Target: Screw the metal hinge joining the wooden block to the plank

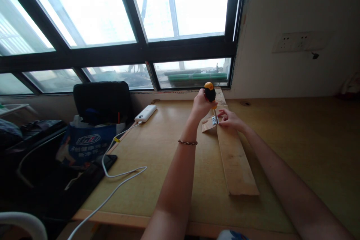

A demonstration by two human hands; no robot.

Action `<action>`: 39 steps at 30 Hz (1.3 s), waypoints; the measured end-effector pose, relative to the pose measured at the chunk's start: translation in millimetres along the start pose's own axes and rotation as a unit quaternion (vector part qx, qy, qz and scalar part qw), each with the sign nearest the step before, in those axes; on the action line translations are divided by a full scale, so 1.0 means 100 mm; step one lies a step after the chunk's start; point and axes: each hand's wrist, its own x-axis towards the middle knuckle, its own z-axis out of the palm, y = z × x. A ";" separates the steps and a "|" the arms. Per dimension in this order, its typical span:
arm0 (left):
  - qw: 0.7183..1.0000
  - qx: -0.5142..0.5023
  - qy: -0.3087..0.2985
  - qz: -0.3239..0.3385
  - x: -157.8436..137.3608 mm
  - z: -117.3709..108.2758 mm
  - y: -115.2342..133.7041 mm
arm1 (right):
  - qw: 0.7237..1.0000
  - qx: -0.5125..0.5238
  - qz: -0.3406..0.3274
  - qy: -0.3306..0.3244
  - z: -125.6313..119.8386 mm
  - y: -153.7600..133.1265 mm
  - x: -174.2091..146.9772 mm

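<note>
My left hand (201,102) is wrapped round a screwdriver (209,92) with a yellow and black handle, held upright. Its shaft points down at a small metal hinge (215,120). The hinge lies where a long wooden board (234,161) meets a small wooden piece (208,125) on its left. Fingers of my right hand (228,118) are bent against the hinge's right side, close to the screwdriver tip, and seem to pinch there. Whether a screw sits under the tip is too small to tell.
A white power bank (145,113) with a white cable (123,175) lies at the table's left edge. Beyond that edge are a black chair (102,99) and a blue bag (84,144). Windows and a wall with sockets (295,42) border the wooden table (168,146).
</note>
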 end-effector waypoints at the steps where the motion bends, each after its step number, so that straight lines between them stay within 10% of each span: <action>1: 1.000 -0.012 -0.001 -0.003 0.00 0.00 -0.01 | 1.000 0.000 0.000 0.000 0.00 0.00 0.00; 10: 0.992 -0.118 -0.038 -0.032 0.01 -0.02 0.00 | 1.000 0.002 -0.001 0.005 0.01 0.00 -0.01; 21: 0.994 -0.003 0.088 -0.058 -0.02 -0.05 0.03 | 1.000 -0.005 0.008 0.010 0.01 -0.05 -0.02; 39: 0.940 -0.280 -0.136 -0.137 -0.10 -0.17 0.20 | 1.000 0.005 0.007 0.005 0.02 -0.05 -0.03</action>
